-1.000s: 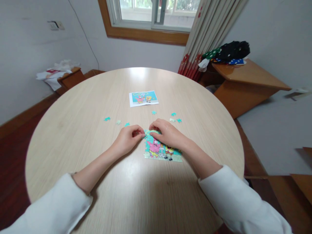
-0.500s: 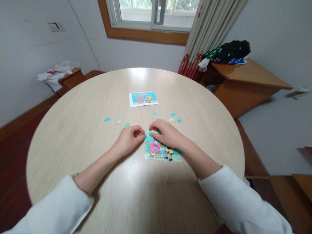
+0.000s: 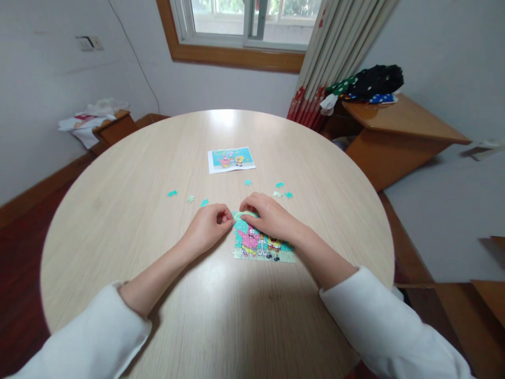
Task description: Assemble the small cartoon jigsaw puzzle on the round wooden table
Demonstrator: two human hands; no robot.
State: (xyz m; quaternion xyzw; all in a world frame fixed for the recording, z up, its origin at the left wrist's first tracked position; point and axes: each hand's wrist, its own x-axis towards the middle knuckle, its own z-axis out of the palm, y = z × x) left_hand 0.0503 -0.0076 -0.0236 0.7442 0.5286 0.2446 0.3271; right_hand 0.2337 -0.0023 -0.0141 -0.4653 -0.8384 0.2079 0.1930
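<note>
A partly built cartoon jigsaw puzzle (image 3: 260, 245) lies flat on the round wooden table (image 3: 158, 158) in front of me. My left hand (image 3: 207, 227) is curled, its fingertips pinched at the puzzle's upper left corner. My right hand (image 3: 268, 215) rests over the puzzle's top edge, fingers bent and pressing on it. Whether either hand holds a piece is hidden by the fingers. Loose teal puzzle pieces (image 3: 172, 193) lie just beyond my hands, some to the left and some (image 3: 284, 193) to the right. A printed reference picture (image 3: 231, 159) lies farther back.
A wooden side table (image 3: 398, 123) with dark and dotted cloth (image 3: 371, 83) stands at the right, next to a striped curtain (image 3: 339, 47). A low wooden stand with papers (image 3: 94, 118) sits by the left wall. A window (image 3: 252, 21) is behind.
Hardly anything has moved. My hands stay at the puzzle's top edge; the view has shifted very slightly.
</note>
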